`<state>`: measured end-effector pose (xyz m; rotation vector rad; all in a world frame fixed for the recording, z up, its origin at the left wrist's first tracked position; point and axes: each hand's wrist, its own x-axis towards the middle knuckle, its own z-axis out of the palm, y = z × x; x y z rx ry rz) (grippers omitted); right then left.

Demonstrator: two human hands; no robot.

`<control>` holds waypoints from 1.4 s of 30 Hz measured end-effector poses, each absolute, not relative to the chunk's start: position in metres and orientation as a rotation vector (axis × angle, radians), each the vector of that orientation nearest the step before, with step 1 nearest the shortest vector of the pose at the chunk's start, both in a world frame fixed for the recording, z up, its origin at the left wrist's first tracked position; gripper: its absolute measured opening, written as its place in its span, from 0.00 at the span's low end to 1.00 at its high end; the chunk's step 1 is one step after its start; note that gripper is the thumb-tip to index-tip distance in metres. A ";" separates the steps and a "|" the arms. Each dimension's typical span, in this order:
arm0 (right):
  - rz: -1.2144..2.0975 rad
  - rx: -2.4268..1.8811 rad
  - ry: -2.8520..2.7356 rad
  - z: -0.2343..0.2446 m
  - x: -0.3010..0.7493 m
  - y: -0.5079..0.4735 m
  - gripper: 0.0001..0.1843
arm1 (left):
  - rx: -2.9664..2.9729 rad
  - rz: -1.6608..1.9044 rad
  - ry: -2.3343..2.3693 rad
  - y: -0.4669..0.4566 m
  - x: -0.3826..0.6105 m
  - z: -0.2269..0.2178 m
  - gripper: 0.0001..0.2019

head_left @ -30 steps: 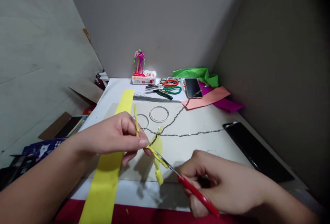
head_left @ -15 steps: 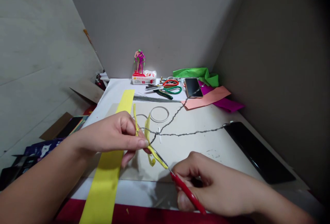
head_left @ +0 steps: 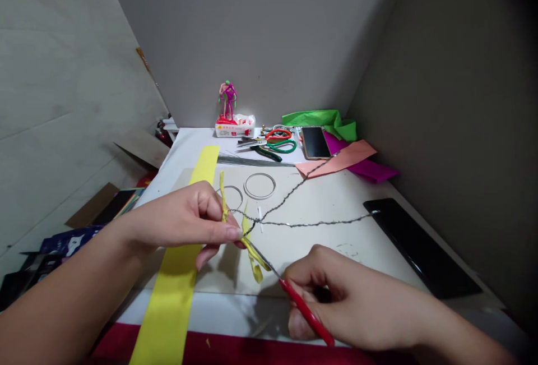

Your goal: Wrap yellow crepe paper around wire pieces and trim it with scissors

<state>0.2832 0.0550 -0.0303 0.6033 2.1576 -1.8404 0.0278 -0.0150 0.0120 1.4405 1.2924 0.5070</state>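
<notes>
My left hand is closed in a pinch on a twisted wire frame, near where its branches meet. Two long wire arms stretch right and up-right over the board. Narrow yellow strips hang at the pinched part, and another yellow end stands up beside the fingers. Closed around a red-handled tool, my right hand keeps its slim metal end against the yellow strip, just below my left fingertips. Whether that tool is scissors or pliers I cannot tell.
A wide yellow strip lies under my left forearm. Wire rings rest on the board, with a black panel at right. Behind are scissors, a phone, coloured sheets and a figurine on a tissue pack.
The wire arms have shifted slightly, the upper one now reaching farther right. The loose yellow strip has swung down and right around the tool's tip. Both hands stay nearly in place.
</notes>
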 end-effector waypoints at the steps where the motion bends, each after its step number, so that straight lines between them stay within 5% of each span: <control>1: -1.853 0.596 2.157 -0.031 0.283 0.054 0.18 | 1.445 0.501 1.290 -0.015 0.028 0.012 0.15; 9: -1.846 0.598 2.222 -0.032 0.279 0.053 0.22 | 1.452 0.511 1.267 -0.013 0.027 0.013 0.21; 21: -1.788 0.612 2.286 -0.037 0.282 0.049 0.12 | 1.381 0.537 1.263 -0.014 0.024 0.009 0.14; 28: -1.906 0.579 2.224 -0.036 0.277 0.050 0.13 | 1.483 0.543 1.229 -0.011 0.023 0.007 0.22; 42: -2.047 0.524 2.042 -0.040 0.276 0.052 0.11 | 1.426 0.600 1.132 -0.009 0.021 0.003 0.22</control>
